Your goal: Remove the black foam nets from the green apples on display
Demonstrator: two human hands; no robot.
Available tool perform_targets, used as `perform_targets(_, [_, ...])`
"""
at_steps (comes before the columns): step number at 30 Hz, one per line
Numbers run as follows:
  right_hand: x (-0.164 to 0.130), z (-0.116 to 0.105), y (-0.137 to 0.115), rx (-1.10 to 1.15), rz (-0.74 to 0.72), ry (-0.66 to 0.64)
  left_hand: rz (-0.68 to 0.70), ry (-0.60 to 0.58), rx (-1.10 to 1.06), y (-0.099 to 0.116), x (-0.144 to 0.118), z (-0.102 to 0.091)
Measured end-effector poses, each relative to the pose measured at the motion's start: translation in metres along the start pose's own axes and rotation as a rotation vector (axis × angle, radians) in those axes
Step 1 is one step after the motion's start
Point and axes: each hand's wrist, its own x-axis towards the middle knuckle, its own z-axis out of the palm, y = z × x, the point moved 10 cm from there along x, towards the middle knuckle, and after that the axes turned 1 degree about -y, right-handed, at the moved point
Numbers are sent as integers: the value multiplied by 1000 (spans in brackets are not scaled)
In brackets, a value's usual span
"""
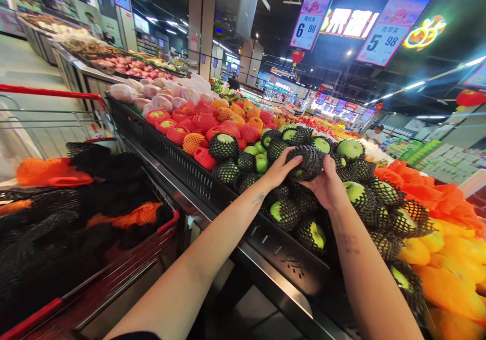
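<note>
"Head view: where does the black foam net (310, 160) sit?"
"Right of frame centre, between left hand (283, 170) and right hand (325, 183), fingers of both holding its sides, neither nearer."

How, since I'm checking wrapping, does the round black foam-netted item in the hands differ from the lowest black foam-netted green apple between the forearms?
The round black-netted item is held by the left hand and right hand; the black-netted green apple is unheld. Netting hides most of the round item; the green apple shows broad green skin. Both wear black mesh.
</note>
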Motion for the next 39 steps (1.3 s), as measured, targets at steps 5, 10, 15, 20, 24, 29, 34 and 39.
perform_targets(5, [6, -22, -4, -89, -88, 156, 157, -148, 67, 28, -10, 15])
perform_targets(10, [7, -37, -21, -197, -275, 215, 246, -145, 93, 41, -12, 12])
perform_targets(15, [2, -51, -26, -191, -304, 342, 148, -132, -34, 27, -7, 7])
perform_targets(20, [8, -19, -1, -240, -33, 66, -171, 179, -288, -10, -2, -13])
perform_targets(24, [5, -3, -5, -233, -40, -62, -335, 272, -467, -13, 3, -11])
perform_targets(29, [5, -19, -17, -252, -79, 32, -321, 403, -209, 20, 12, -56])
perform_targets(34, [7, -41, -28, -189, -146, 176, -33, 308, 812, 90, 4, -98])
perform_targets(39, [8, -39, -22, -185, -173, 208, -203, -252, 1364, 43, -11, -75])
